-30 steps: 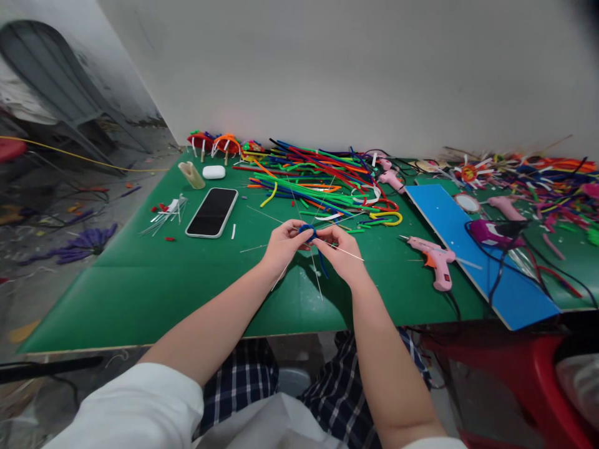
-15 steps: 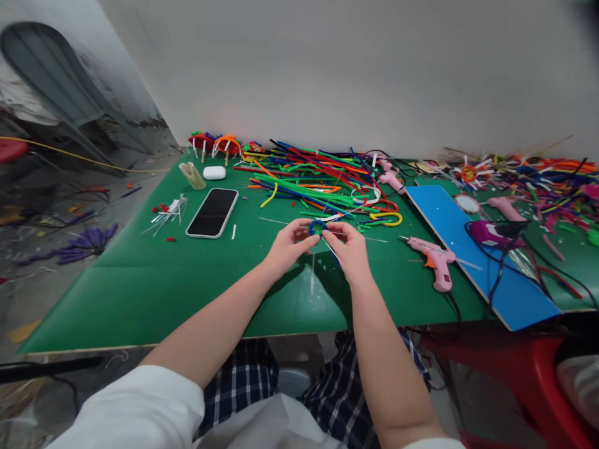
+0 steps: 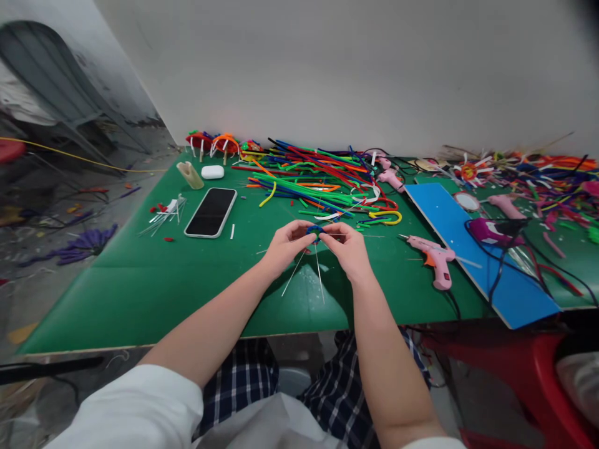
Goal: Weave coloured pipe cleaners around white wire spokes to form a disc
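Above the middle of the green table (image 3: 140,280), my left hand (image 3: 284,244) and my right hand (image 3: 347,248) meet fingertip to fingertip. Both pinch a small blue coil of pipe cleaner (image 3: 315,231) from opposite sides. Thin pale sticks (image 3: 319,274) poke out of the coil and hang down toward me. Just beyond my hands lies a heap of colourful pipe cleaners (image 3: 318,178).
A black phone (image 3: 211,212), a white earbud case (image 3: 212,171) and a small pile of white sticks (image 3: 169,211) lie to the left. A pink glue gun (image 3: 433,255) and a blue board (image 3: 472,246) are on the right, with more glue guns and craft scraps behind.
The coil was turned between my fingers: its sticks pointed sideways half a second ago and now hang down. My hands stayed in about the same spot.
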### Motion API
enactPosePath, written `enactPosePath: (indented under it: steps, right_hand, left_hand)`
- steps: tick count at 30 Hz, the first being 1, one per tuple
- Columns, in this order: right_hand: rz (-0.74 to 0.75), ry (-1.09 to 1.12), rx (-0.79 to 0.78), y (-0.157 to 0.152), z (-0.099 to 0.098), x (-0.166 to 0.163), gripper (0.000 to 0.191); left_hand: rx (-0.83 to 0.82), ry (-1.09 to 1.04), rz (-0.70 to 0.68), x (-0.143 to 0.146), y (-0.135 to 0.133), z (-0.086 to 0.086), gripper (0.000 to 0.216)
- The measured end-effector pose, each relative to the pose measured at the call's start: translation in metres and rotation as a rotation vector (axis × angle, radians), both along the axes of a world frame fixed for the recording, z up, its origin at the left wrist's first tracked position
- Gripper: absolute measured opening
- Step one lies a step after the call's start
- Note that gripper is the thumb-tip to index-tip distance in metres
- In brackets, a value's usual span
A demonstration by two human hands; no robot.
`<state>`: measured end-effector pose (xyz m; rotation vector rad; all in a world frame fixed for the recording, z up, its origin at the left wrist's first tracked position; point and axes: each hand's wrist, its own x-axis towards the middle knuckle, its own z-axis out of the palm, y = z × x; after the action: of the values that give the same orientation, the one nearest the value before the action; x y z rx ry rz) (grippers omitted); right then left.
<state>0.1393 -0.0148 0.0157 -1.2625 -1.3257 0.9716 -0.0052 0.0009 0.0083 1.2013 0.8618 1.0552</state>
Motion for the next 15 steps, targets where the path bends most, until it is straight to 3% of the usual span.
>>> enactPosePath:
  steps: [5, 15]
  right_hand:
    - [0.059, -0.001, -0.026, -0.0008, 0.0003, -0.0039, 0.021]
    - [0.073, -0.007, -0.094, -0.0003, 0.0005, -0.0028, 0.025]
  left_hand:
    - [0.028, 0.084, 0.113, 0.0028, 0.0009, -0.0021, 0.030]
    - [0.094, 0.144, 0.153, 0.0032, 0.0017, -0.0052, 0.027]
